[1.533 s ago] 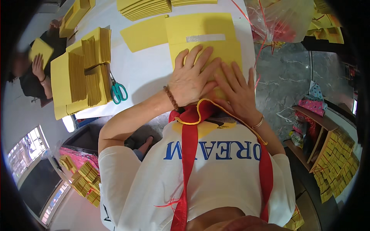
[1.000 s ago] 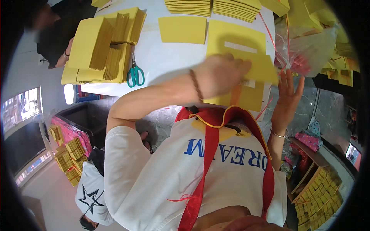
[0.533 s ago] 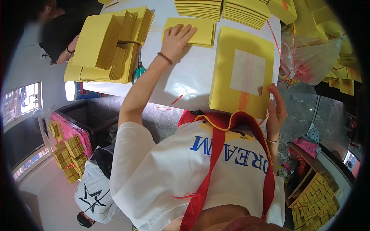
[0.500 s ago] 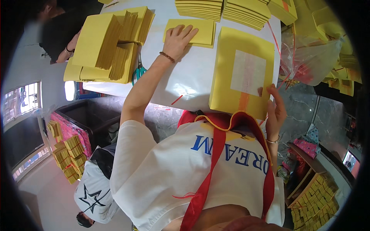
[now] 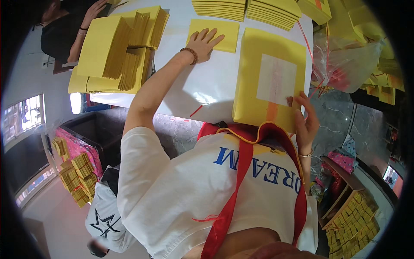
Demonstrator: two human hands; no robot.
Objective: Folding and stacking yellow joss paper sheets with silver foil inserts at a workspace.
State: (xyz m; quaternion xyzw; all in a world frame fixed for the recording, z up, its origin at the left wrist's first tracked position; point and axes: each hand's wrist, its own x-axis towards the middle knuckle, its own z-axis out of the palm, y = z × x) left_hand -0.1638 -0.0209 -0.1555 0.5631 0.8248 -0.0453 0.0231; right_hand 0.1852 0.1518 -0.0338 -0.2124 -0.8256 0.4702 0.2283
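My left hand (image 5: 205, 45) lies flat with spread fingers on a thin yellow paper stack (image 5: 226, 34) at the far middle of the white table. Close to my body stands a thick bundle of yellow paper (image 5: 246, 82), with a pale label (image 5: 269, 80) on top and an orange band (image 5: 272, 112) at its near end. My right hand (image 5: 307, 123) is at that bundle's right side, fingers loosely bent and apart, the fingertips against its edge. A short red strip (image 5: 196, 111) lies near the table's front edge.
Tall yellow paper stacks (image 5: 101, 47) stand at the left, and more stacks (image 5: 218, 9) at the back. A clear plastic bag (image 5: 345, 64) hangs at the right. Another person's arm (image 5: 77, 43) is at the far left. A person in a grey top (image 5: 105, 216) is lower left, near a black bin (image 5: 95, 129).
My left hand has shifted slightly right on the thin stack, and my left forearm now covers the teal scissor handles. The other person's arm at far left has moved up. My right hand stays by the bundle.
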